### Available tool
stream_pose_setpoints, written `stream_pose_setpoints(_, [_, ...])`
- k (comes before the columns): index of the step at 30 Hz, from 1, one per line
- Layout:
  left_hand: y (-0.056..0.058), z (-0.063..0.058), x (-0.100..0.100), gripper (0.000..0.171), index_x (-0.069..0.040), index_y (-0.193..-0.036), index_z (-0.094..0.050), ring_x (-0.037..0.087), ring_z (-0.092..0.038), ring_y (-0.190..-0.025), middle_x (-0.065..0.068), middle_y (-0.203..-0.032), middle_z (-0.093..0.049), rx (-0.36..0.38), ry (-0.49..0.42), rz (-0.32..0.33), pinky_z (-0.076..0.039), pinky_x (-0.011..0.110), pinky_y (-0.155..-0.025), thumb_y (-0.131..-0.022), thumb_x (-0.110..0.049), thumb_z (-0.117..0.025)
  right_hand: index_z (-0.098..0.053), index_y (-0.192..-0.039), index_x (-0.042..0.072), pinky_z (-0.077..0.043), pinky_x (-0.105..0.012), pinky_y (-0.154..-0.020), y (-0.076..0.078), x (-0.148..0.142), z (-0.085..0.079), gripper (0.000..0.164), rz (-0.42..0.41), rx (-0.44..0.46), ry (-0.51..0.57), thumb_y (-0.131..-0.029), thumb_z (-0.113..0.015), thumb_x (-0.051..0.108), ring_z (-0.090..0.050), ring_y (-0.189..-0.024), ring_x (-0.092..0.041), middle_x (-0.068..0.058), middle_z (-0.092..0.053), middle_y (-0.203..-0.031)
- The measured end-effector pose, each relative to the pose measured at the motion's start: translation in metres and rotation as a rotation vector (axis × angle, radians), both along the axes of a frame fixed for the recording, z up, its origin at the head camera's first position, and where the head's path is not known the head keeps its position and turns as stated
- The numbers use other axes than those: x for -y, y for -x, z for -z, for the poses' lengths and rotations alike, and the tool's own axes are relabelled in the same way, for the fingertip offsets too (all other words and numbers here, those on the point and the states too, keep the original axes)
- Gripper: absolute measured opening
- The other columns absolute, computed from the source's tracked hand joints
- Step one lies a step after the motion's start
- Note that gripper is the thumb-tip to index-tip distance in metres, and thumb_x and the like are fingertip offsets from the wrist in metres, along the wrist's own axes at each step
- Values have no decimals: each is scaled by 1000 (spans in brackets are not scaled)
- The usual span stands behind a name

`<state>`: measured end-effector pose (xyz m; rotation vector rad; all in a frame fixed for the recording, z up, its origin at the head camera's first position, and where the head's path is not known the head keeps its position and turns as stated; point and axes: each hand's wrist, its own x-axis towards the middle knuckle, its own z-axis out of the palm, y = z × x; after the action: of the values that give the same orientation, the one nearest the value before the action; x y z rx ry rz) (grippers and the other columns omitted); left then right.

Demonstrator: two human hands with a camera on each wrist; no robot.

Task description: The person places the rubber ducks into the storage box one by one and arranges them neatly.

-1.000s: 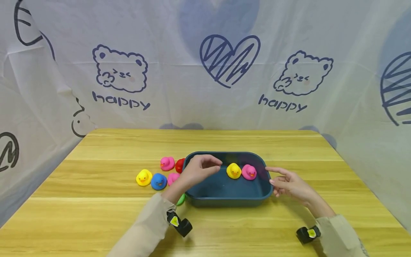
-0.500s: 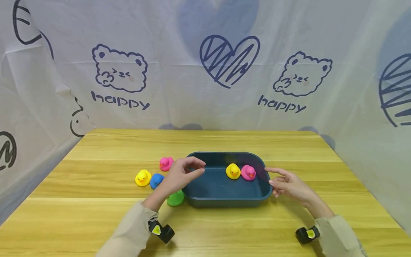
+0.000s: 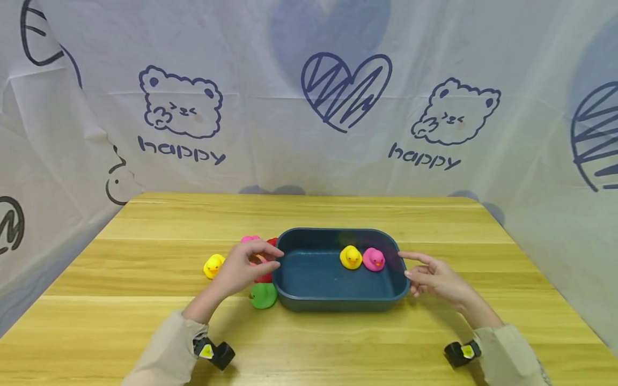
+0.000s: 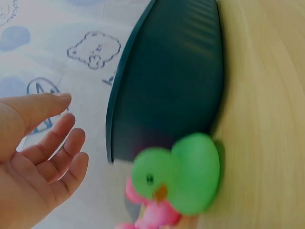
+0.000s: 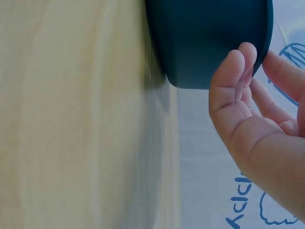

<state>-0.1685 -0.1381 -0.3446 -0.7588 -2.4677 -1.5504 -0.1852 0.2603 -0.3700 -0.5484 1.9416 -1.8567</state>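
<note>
A dark teal bin (image 3: pixel 314 281) holds a yellow rubber duck (image 3: pixel 350 257) and a pink rubber duck (image 3: pixel 374 259). Just off its left end my left hand (image 3: pixel 243 268) hovers with nothing in its grasp, thumb and fingers apart, over a cluster of ducks that it partly hides. A green duck (image 4: pixel 195 176) stands against the bin's outer wall, below the hand, with a pink duck (image 4: pixel 161 213) behind it. At the opposite end, my right hand (image 3: pixel 436 276) touches the bin's rim and outer wall with its fingertips, the lower fingers loosely bent.
Left of the bin, a yellow duck (image 3: pixel 213 266) sits apart, while a red duck (image 3: pixel 272 242) shows beside the rim. The wooden table (image 3: pixel 338 348) ends at a printed cloth backdrop (image 3: pixel 280 150).
My left hand has moved left from above the bin's inside to over the ducks beside it, uncovering the green duck and covering the blue one. My right hand stays put.
</note>
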Motion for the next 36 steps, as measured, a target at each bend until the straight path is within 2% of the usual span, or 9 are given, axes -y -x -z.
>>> stream_pose_setpoints(2, [0, 2, 8, 15, -1, -92, -68, 15, -55, -73, 6, -82, -61, 5, 4, 5, -48, 27, -61, -77, -4, -69, -31, -135, -2, -50, -26, -59, 0, 0, 0, 48, 0, 1, 3, -91, -50, 4, -55, -63, -12, -4, -55, -72])
stream_pose_setpoints(8, [5, 11, 32, 19, 0, -92, -68, 15, -52, -66, 10, -82, -63, 3, 49, 77, -46, 27, -59, -74, -3, -71, -32, -135, -2, -50, -26, -59, -1, 0, 0, 48, 2, 2, 0, -91, -50, 5, -55, -63, -12, -4, -55, -72])
stream_pose_setpoints(15, [9, 17, 49, 28, 3, -100, -66, 14, -50, -63, 14, -83, -63, 65, 105, 158, -44, 24, -57, -73, -3, -72, -32, -135, -2, -50, -26, -59, 0, -2, 1, 48, -4, 2, 5, -91, -50, 5, -55, -63, -12, -4, -55, -72])
stream_pose_setpoints(18, [9, 19, 52, 31, 5, -101, -64, 13, -49, -61, 18, -84, -63, 96, 95, 209, -43, 23, -55, -73, -3, -72, -31, -135, -3, -50, -26, -59, 1, -2, 2, 49, 6, 5, -5, -91, -51, 6, -55, -63, -11, -3, -55, -72])
stream_pose_setpoints(23, [9, 21, 53, 39, 6, -108, -61, 13, -47, -57, 16, -80, -62, 201, 90, 280, -42, 20, -52, -72, -4, -72, -32, -135, -2, -50, -26, -59, 1, -1, 1, 48, 5, 2, -4, -91, -50, 6, -55, -63, -12, -4, -54, -72])
stream_pose_setpoints(28, [9, 21, 52, 43, 7, -110, -59, 12, -44, -56, 11, -75, -58, 260, 109, 293, -38, 19, -50, -71, -3, -74, -36, -134, 3, -50, -25, -59, 0, 0, 0, 45, 1, 5, 11, -91, -50, 5, -55, -63, -12, -4, -54, -72])
stream_pose_setpoints(32, [9, 21, 52, 44, 9, -110, -58, 13, -46, -58, 10, -74, -55, 289, 114, 303, -41, 19, -52, -71, -2, -73, -36, -134, 3, -50, -25, -59, 0, -1, 0, 46, 2, 10, 17, -91, -50, 5, -55, -63, -12, -4, -54, -72])
stream_pose_setpoints(36, [9, 24, 51, 41, 8, -109, -59, 13, -48, -60, 6, -71, -54, 276, 142, 310, -42, 20, -52, -71, -2, -73, -35, -134, 2, -49, -24, -59, 1, -2, 1, 47, 13, 12, -2, -90, -52, 6, -55, -63, -12, -4, -54, -72])
